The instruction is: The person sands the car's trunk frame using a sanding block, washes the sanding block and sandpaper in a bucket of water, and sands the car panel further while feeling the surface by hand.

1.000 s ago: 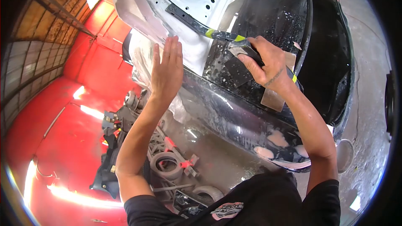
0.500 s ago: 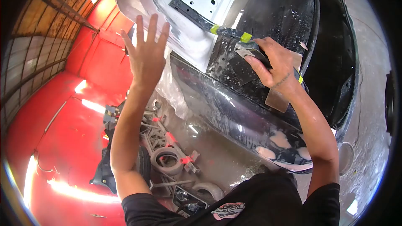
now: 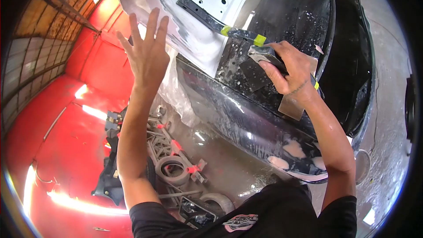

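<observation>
My right hand [image 3: 291,68] is wrapped round a dark sanding block [image 3: 261,53] with a pale, dusty end. It rests over the black car body [image 3: 282,15], near a strip marked with yellow-green tape [image 3: 259,40]. A brown sheet [image 3: 291,107], like sandpaper, lies partly under my right wrist, and a dark square sheet [image 3: 254,75] lies to the left of the block. Raised in the air, my left hand [image 3: 149,59] has its fingers spread and holds nothing. Behind it are clear plastic sheeting and a whitish panel. The block's underside is hidden.
Beige filler patches [image 3: 294,149] mark the car's near corner. On the floor at left sit a dusty metal frame [image 3: 165,143], a ring-shaped part [image 3: 172,170] and black parts [image 3: 108,178]. A red wall [image 3: 103,57] stands further left. White plastic sheeting [image 3: 176,92] hangs beside the car.
My left hand has shifted left and slightly up, with its fingers still spread. My right hand and the sanding block stay almost in the same place.
</observation>
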### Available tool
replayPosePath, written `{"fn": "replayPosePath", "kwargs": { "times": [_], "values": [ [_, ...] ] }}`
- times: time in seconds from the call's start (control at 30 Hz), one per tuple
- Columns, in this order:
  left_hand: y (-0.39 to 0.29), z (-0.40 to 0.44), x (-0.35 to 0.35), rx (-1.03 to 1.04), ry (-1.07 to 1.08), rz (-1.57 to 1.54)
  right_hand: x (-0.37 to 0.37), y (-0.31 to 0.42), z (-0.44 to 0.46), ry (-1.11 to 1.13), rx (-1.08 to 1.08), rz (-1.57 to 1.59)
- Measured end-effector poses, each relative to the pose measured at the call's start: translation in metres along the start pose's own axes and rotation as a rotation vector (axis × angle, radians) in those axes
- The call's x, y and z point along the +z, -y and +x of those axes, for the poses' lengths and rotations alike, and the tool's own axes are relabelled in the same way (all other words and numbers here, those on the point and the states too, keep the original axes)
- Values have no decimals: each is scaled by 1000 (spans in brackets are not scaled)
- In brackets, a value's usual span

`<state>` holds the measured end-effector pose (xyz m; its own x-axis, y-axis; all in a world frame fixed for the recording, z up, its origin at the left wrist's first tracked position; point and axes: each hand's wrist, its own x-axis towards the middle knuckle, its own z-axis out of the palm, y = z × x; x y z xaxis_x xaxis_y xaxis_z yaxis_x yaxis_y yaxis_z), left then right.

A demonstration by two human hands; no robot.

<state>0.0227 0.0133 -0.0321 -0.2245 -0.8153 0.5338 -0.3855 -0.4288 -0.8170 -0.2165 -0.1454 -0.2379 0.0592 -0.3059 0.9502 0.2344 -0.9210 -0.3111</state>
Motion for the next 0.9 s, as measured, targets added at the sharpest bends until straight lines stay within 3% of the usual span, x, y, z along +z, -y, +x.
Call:
{"fn": "replayPosePath", "kwargs": {
  "times": [0.27,0.43,0.57,0.67,0.73,0.8,0.9],
  "values": [
    [-44,-35,10,203,77,0,1,4,1,15,23,-60],
    [-98,-90,3,401,249,-359,3,6,2,-4,54,-72],
    [-142,-120,-28,162,84,-960,5,15,7,-35,106,-33],
    [-162,-127,-56,-99,-17,-1347,6,40,8,-30,388,1],
    [-176,-129,-68,-323,-25,-1708,9,62,-5,-12,467,-14],
    [-197,-135,-83,-603,76,-2190,-1,98,-28,75,327,-201],
    [-224,-144,-119,-638,93,-2330,-18,132,-70,111,265,-259]
  ]
}}
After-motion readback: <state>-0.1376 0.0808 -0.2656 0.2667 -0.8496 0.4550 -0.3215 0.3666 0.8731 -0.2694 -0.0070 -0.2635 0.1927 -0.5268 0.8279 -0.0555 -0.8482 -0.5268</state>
